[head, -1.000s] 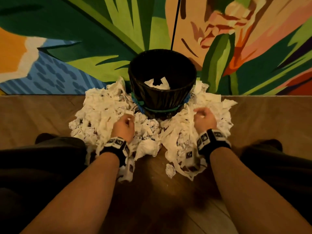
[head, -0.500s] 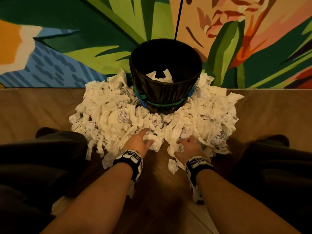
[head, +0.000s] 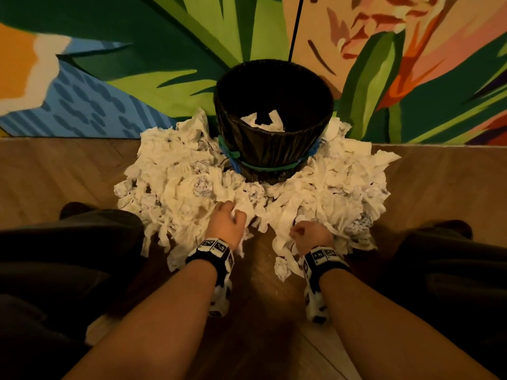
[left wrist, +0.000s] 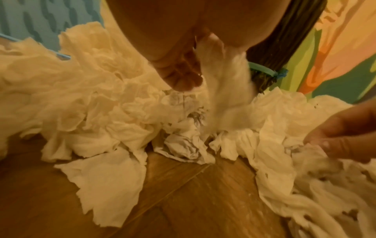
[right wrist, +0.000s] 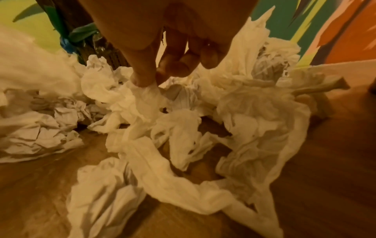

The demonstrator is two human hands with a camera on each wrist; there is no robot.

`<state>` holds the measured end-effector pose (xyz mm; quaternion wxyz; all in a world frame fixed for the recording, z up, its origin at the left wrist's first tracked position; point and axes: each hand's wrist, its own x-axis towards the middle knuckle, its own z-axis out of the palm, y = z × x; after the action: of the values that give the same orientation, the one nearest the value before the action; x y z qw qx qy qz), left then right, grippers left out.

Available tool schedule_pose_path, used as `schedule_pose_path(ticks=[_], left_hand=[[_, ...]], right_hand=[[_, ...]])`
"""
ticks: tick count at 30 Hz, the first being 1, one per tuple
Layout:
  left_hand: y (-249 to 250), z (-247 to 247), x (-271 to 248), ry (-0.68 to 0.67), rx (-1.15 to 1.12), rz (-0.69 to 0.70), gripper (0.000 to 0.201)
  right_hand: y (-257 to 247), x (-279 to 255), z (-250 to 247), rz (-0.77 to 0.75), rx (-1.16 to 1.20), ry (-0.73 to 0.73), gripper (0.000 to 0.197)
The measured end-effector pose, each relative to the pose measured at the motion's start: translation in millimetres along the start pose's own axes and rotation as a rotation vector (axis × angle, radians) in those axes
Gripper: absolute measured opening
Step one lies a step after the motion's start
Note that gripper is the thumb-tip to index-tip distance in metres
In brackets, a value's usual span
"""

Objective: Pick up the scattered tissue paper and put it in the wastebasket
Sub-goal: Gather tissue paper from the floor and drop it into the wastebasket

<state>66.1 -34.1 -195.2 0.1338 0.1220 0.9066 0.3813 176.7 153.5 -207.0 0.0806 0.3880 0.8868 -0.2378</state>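
Crumpled white tissue paper lies heaped on the brown wooden floor in a wide ring round the foot of the black woven wastebasket with a green band, thickest to its left and right sides. Both hands work the near edge of that heap, so the wastebasket stands straight ahead of them, beyond the paper, with its mouth higher than the pile. The left hand has its fingers curled round a strand of tissue that hangs down from the grip to the heap. The right hand pinches a fold of tissue between thumb and fingertips, and that piece trails off as a long twisted strip across the floor towards the person. The left hand sits a little nearer the wastebasket. Whatever is lifted has to go up and forward over the rim; the trailing strip may drag neighbours along. Inside the wastebasket only a few white tissue pieces show on the bottom, so most of the job looks undone
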Motion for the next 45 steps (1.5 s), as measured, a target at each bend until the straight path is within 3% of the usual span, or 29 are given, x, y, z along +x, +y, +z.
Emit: schedule_pose_path(ticks=[3, 7, 12, 13, 16, 18, 20, 22, 27, 31, 33, 35, 40, 45], left_hand=[[0, -5, -1, 0.058, -0.117, -0.037, 0.009], [-3, -11, -2, 0.099, -0.198, -0.025, 0.015], [-4, -12, -9, 0.000, -0.235, -0.089, 0.005], [-6, -11, -11, -0.005, -0.233, -0.066, 0.012], [-14, -6, -13, -0.078, -0.119, 0.049, 0.023], [-17, -2, -15, -0.127, -0.038, 0.055, 0.026], [-19, 4, -18, -0.192, -0.023, 0.005, 0.030], [-19, 11, -23, -0.284, -0.034, -0.041, 0.033], [-17, 30, -34, -0.432, 0.234, 0.100, 0.009], [-13, 58, -43, -0.676, 0.559, 0.159, 0.053], [-11, 70, -49, -0.703, 0.616, 0.125, 0.073], [-10, 82, -57, -0.678, 0.617, 0.117, 0.079], [-8, 96, -61, -0.580, 0.541, 0.138, 0.059], [-10, 84, -50, -0.603, 0.443, 0.050, 0.065]], right_hand=[[-1, -4, -4, -0.015, 0.128, 0.051, 0.023], [-9, -2, -13, -0.046, 0.206, 0.095, 0.033], [-12, 3, -26, 0.114, 0.528, 0.161, 0.053], [-13, 4, -28, 0.146, 0.599, 0.152, 0.055], [-14, 8, -28, 0.189, 0.754, 0.082, 0.050], [-11, 11, -27, 0.166, 0.795, 0.077, 0.043], [-9, 11, -27, 0.152, 0.739, 0.105, 0.037], [-4, 8, -24, 0.154, 0.560, 0.099, 0.051], [14, -12, -4, 0.072, 0.143, -0.174, 0.061], [26, -25, 17, -0.038, -0.215, -0.351, 0.046], [26, -29, 22, -0.050, -0.251, -0.382, 0.040], [22, -29, 24, -0.055, -0.277, -0.389, 0.037], [9, -26, 23, -0.055, -0.230, -0.362, 0.039], [2, -25, 11, 0.106, 0.034, -0.261, 0.038]])
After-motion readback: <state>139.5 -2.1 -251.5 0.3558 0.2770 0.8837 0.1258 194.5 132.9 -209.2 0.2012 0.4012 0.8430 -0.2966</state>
